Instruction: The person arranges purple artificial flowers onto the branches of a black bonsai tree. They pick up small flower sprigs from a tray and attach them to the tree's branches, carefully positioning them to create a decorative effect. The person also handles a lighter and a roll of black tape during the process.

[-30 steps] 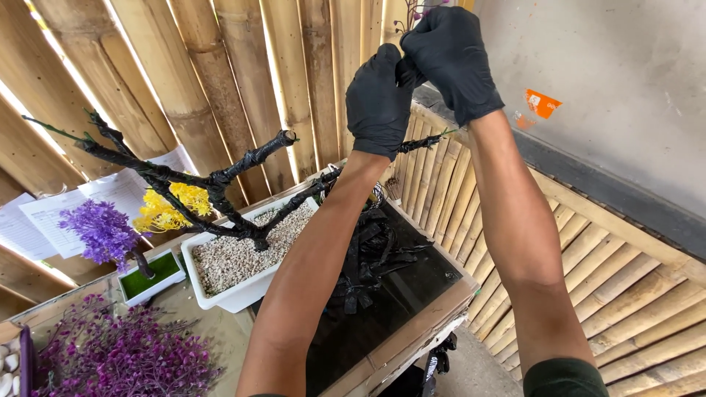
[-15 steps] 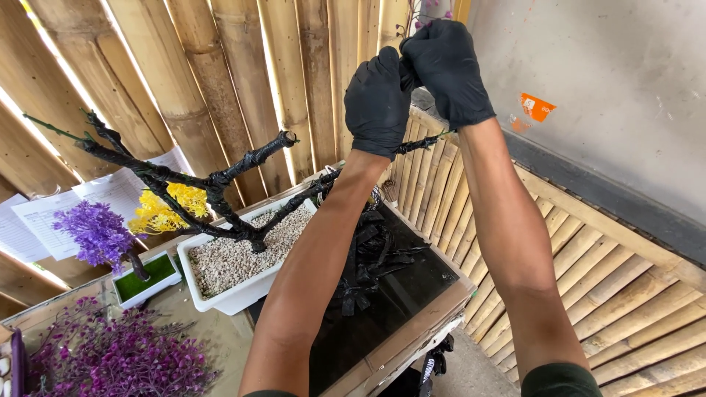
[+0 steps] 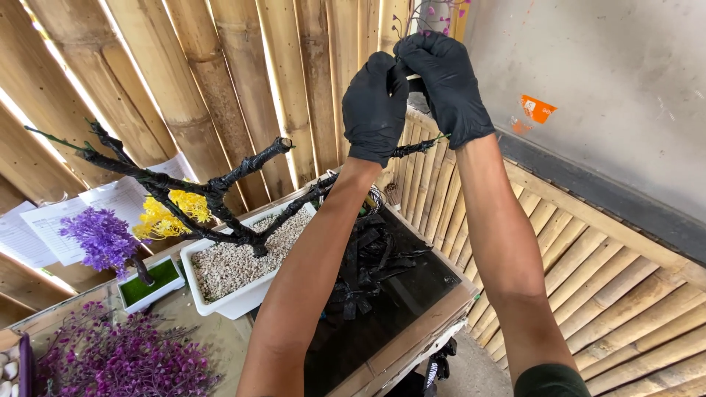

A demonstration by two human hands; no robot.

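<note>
Both my hands wear black gloves and are raised high near the top middle of the head view. My left hand and my right hand pinch together around the tip of a black-wrapped branch. Thin stems with small purple blossoms rise above my fingers. The branch belongs to a black artificial tree rooted in a white rectangular pot filled with pale gravel. Another wrapped limb runs behind my right wrist.
A small purple tree stands in a little white pot with green moss. Yellow foliage sits behind the black tree. Purple sprigs lie at bottom left. Black tape scraps cover a dark tabletop. Bamboo fencing surrounds.
My hands stay clasped on the branch tip and have shifted slightly to the right; the view has barely moved.
</note>
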